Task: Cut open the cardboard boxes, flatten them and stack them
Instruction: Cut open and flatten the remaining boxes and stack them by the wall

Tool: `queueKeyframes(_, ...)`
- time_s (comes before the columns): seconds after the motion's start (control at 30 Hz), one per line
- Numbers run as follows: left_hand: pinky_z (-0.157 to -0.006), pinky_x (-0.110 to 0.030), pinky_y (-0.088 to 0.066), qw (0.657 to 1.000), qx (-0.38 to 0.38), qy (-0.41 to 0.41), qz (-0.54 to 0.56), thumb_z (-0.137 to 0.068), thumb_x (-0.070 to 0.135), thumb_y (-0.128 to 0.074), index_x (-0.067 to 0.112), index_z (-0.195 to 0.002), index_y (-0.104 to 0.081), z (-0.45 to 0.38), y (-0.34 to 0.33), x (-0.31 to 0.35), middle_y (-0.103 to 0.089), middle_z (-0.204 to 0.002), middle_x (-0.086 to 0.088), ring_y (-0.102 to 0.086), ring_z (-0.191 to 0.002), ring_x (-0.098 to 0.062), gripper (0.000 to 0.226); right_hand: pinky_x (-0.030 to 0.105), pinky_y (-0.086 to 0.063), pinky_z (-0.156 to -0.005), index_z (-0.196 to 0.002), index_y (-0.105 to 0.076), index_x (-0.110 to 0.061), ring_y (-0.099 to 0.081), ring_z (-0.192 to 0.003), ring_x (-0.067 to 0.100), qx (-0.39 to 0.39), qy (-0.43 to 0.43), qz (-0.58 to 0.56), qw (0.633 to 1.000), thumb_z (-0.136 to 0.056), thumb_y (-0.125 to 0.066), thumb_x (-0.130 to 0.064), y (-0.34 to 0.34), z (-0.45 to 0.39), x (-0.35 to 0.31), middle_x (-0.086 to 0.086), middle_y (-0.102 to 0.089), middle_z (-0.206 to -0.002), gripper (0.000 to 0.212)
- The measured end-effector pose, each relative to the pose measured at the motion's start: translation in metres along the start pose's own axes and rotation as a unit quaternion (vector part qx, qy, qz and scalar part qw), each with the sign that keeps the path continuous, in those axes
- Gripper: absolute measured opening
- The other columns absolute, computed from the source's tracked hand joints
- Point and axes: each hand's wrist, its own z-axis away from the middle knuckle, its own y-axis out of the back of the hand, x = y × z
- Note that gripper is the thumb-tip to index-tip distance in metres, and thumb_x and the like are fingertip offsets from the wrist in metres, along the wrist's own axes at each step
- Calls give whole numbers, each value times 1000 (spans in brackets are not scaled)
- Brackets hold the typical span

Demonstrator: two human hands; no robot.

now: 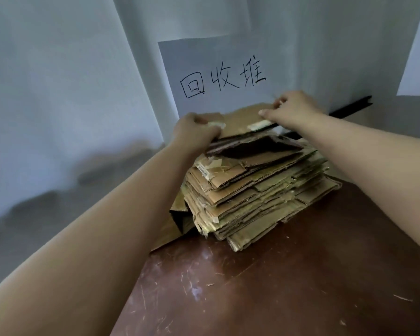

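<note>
A tall stack of flattened cardboard boxes (250,190) stands on a scratched brown table (277,287) against the wall. On top lies a flattened brown cardboard piece (240,122) with bits of white tape. My left hand (194,132) grips its near left edge, fingers curled round it. My right hand (289,107) pinches its far right edge near a strip of tape. The piece sits slightly raised over the top of the stack, with a dark gap beneath it.
A white paper sign (218,78) with handwritten characters hangs on the wall behind the stack. A loose cardboard flap (172,226) leans at the stack's left foot, over the table's left edge. A black bar (349,106) runs along the wall at right.
</note>
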Motion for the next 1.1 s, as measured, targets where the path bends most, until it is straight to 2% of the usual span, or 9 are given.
queueKeyframes(0.1,-89,-40,-51,996,-37,63,-57,-74,31,-71,14,-111,-55,9,-6,-38,-58,-113,-12,-59,-107,-32,44,29,-37,-77,-121,-60,-25,-56,-112,26,-41,33,144,988,-81,-59,-64,-23,13,6,2,-59,-124,56)
queueKeyframes(0.17,-101,-41,-41,983,-44,83,-159,-80,36,-67,18,-124,-51,18,-11,-57,-44,-131,-15,-44,-124,-36,50,31,-39,-78,-129,-56,-31,-55,-114,29,-22,63,238,969,-82,-52,-70,-36,19,9,5,-52,-131,60)
queueKeyframes(0.27,-117,-50,-13,963,-50,-47,-261,-92,35,-52,30,-146,-35,25,-20,-64,-8,-160,-11,-1,-148,-36,56,35,-46,-88,-129,-56,-35,-55,-117,28,-10,121,281,952,-87,-45,-68,-50,17,13,2,-52,-135,55)
queueKeyframes(0.33,-119,-51,0,948,-110,-107,-279,-101,29,-35,33,-151,-28,25,-25,-66,-1,-163,-3,11,-149,-28,50,31,-42,-84,-127,-57,-41,-51,-123,22,-37,137,299,944,-95,-40,-57,-57,16,15,-7,-52,-138,39)
queueKeyframes(0.5,-114,-25,9,939,-177,-99,-279,-107,31,-18,25,-155,-13,44,-43,-83,-5,-163,-7,7,-149,-22,49,30,-45,-79,-134,-47,-46,-54,-119,23,-77,122,298,944,-98,-39,-40,-71,25,26,-9,-54,-137,37)
queueKeyframes(0.67,-121,-51,-9,929,-151,-121,-315,-104,44,-23,31,-153,-23,25,-28,-76,-18,-161,-2,-6,-150,-27,51,29,-35,-69,-128,-55,-40,-57,-112,25,-39,133,294,946,-100,-39,-38,-55,28,8,-3,-60,-127,32)
queueKeyframes(0.77,-117,-54,-20,940,-100,-152,-289,-102,46,-30,28,-148,-36,25,-20,-68,-33,-154,-2,-19,-146,-29,50,26,-27,-58,-112,-65,-32,-60,-99,25,20,150,267,952,-100,-41,-39,-43,32,-6,0,-66,-108,28)
queueKeyframes(0.93,-115,-56,-23,954,-55,-172,-241,-102,44,-31,30,-141,-47,33,-3,-62,-34,-150,-10,-21,-144,-31,44,29,-30,-62,-93,-66,-25,-53,-77,24,62,165,234,956,-99,-41,-38,-27,38,-20,-1,-60,-83,29)
queueKeyframes(1.1,-115,-53,-24,962,-12,-157,-222,-102,46,-35,23,-146,-41,40,24,-74,-36,-150,-10,-27,-143,-28,50,32,-46,-70,-114,-66,-29,-63,-94,30,106,218,183,953,-95,-44,-30,-28,55,-28,0,-71,-102,29)
